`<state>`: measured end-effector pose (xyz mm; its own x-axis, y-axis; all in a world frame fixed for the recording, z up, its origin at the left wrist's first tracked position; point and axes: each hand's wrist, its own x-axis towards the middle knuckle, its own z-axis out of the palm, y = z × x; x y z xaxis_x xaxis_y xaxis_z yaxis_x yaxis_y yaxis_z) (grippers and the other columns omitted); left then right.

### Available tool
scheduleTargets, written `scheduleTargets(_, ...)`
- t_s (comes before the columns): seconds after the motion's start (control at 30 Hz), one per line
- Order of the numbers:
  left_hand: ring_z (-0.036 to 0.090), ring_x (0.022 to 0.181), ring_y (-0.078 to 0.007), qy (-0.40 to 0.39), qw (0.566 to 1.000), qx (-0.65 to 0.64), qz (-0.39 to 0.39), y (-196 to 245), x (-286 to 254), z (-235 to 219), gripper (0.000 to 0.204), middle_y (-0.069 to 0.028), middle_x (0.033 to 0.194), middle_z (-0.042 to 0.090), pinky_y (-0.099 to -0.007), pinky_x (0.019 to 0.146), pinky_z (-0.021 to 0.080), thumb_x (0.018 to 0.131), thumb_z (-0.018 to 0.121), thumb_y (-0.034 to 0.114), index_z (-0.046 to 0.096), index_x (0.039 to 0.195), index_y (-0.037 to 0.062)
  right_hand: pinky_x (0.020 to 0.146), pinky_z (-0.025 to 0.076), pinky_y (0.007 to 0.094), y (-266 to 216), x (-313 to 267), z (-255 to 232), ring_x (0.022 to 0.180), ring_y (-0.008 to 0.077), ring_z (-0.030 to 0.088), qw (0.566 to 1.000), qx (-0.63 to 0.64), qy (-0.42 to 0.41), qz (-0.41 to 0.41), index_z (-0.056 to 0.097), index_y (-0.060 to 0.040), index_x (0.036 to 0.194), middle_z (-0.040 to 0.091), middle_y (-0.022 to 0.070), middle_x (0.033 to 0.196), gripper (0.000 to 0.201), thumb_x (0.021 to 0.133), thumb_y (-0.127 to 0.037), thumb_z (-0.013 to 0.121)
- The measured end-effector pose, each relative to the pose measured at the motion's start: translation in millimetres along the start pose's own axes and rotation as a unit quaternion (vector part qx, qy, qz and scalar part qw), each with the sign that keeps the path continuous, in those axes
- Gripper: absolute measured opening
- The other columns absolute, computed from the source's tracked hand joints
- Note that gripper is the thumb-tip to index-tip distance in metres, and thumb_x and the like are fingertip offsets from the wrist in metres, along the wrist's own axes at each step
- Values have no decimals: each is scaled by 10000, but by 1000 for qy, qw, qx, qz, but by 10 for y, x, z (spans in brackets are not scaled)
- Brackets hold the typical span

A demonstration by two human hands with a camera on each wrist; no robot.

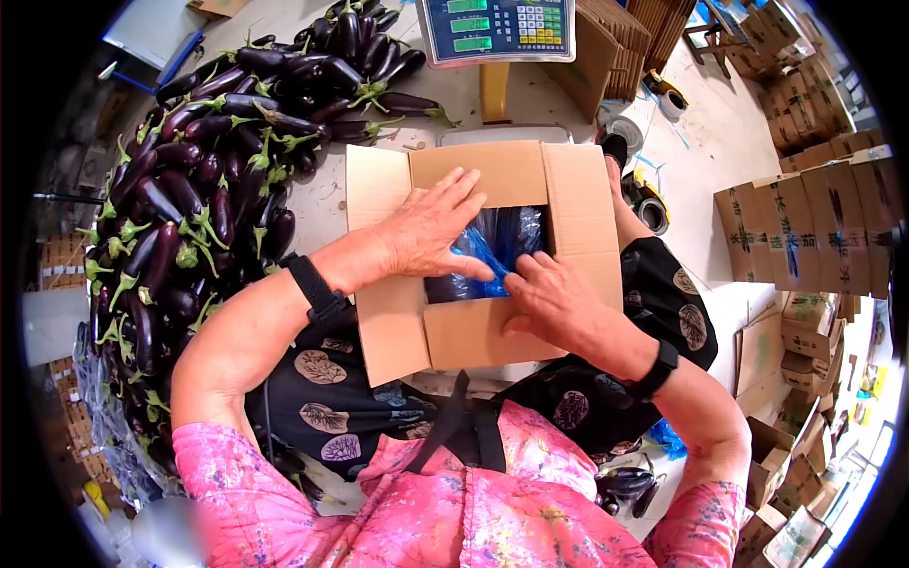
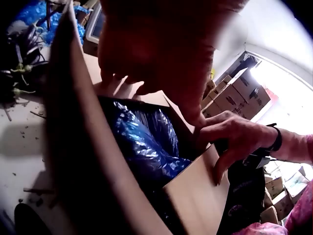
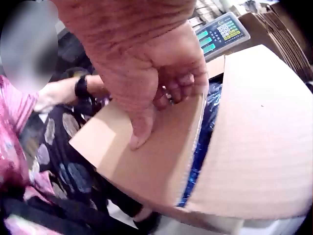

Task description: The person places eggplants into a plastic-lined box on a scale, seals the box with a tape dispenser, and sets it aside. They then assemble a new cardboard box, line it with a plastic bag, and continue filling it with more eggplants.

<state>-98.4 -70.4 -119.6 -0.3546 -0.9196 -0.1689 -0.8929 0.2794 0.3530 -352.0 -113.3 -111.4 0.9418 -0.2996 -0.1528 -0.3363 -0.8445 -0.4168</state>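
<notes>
Two hands at an open cardboard box lined with blue film

An open brown cardboard box (image 1: 381, 317) is standing in front of the person, its flaps spreading outward around the opening. Inside it, shiny blue plastic film (image 1: 526, 230) is lying bunched, with dark shapes showing through. The film is hiding what those shapes are, and both hands are covering part of the opening. The box is also hiding most of the pale platform (image 1: 502, 135) at its far side. In the left wrist view, the left hand is dark and its fingertips are partly hard to make out.

The left hand (image 1: 426, 232) is spreading open, its fingers resting on the box's far flap (image 1: 516, 175) and its thumb reaching over the film. The right hand (image 1: 561, 305) is gripping the near flap (image 1: 473, 333), its thumb pressing the outer face and its fingers curling over the edge.

Glossy dark purple eggplants with green stems (image 1: 204, 194) are lying heaped to the left of the box. A blue-and-grey scale display (image 1: 497, 30) is standing beyond it.
</notes>
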Motion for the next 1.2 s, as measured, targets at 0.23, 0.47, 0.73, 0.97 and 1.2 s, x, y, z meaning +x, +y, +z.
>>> scheduleTargets(0.23,125,1512,-462,-8,997,78,-15,134,-77,197,1385,-301,1615,147,-562,1157,270,527,855,679,252,1522,-72,981,390,470,44,16,25,1231,369,461,986,-104,113,64,547,-20,1184,492,192,1316,826,561,-422,911)
scheduleTargets(0.47,97,1515,-466,-24,997,71,-14,106,-62,221,1391,-301,1622,110,-581,1142,267,510,864,661,250,1519,-74,666,558,392,676,-441,12,703,293,722,878,229,274,319,603,99,1106,714,181,761,553,799,-319,794)
scheduleTargets(0.73,113,1516,-452,-30,998,51,-7,36,-127,180,1320,-274,1627,129,-594,1122,295,530,885,594,281,1513,-45,1160,281,518,-379,-396,74,1453,522,231,979,131,134,81,162,118,1512,202,385,1547,1270,658,-477,890)
scheduleTargets(0.97,248,1478,-417,29,997,56,32,-232,-63,33,1035,-243,1574,291,-528,1126,348,661,871,433,388,1469,2,1161,252,513,-408,-340,836,1474,435,286,982,-140,123,-36,330,71,1480,306,307,1556,1002,705,-359,800)
scheduleTargets(1.2,298,1472,-365,328,927,-33,-177,-954,-236,-447,860,-234,1563,335,-423,1210,252,879,723,421,329,1510,-11,1125,307,492,-519,-178,768,1430,437,375,974,-100,196,49,391,102,1429,393,317,1502,837,742,-241,723)
